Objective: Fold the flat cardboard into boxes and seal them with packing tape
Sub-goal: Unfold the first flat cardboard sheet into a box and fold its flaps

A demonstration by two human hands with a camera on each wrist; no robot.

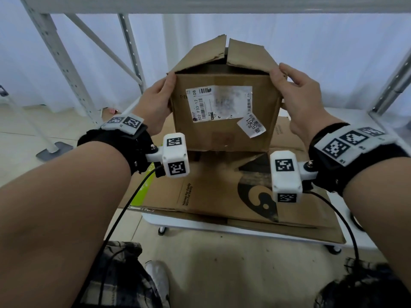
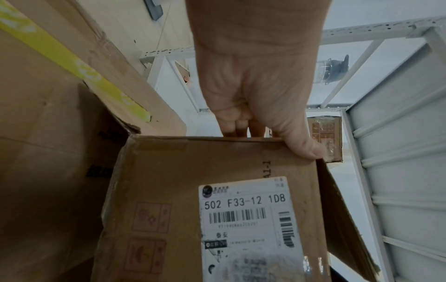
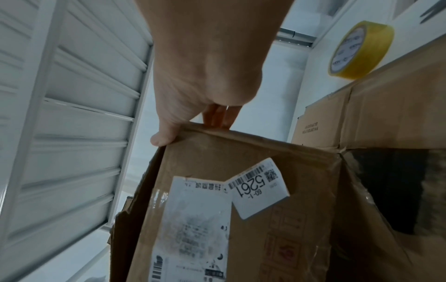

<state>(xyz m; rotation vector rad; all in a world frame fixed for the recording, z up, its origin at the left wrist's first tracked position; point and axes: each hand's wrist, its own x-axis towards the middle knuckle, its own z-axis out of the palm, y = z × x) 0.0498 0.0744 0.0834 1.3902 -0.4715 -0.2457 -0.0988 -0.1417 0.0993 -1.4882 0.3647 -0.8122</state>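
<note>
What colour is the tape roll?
Translucent yellow with a white core, tape roll; the right wrist view shows it best.
</note>
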